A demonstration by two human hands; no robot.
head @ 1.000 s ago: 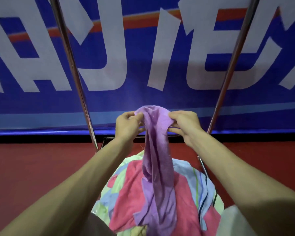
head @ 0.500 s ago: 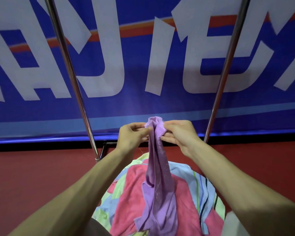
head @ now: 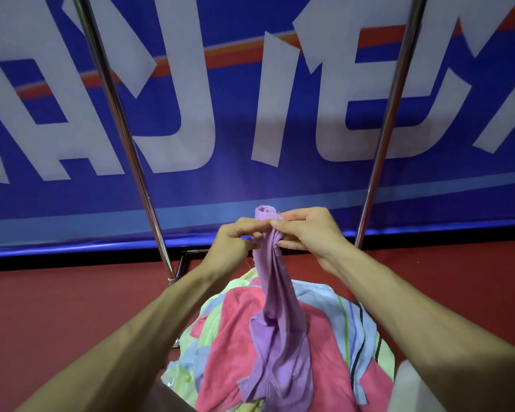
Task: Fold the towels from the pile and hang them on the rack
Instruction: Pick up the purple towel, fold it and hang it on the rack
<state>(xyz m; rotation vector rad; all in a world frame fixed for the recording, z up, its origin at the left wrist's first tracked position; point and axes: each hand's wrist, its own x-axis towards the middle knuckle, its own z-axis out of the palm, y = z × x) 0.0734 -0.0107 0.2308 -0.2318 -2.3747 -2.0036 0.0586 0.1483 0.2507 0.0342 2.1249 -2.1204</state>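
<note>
Left hand (head: 235, 239) and right hand (head: 307, 230), side by side, each grip pinching the towel (head: 277, 310) at its bunched top, its length hanging straight below onto the pile (head: 229, 328), rack (head: 117, 114) beyond.

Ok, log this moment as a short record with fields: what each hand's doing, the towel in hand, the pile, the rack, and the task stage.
left hand: pinches the purple towel near its top
right hand: pinches the same top end
purple towel: bunched, hanging down to the pile
pile: pink, pale blue striped and light green towels, below the hands
rack: two metal poles, no towel visible on them
stage: towel lifted, not yet folded or hung
</note>
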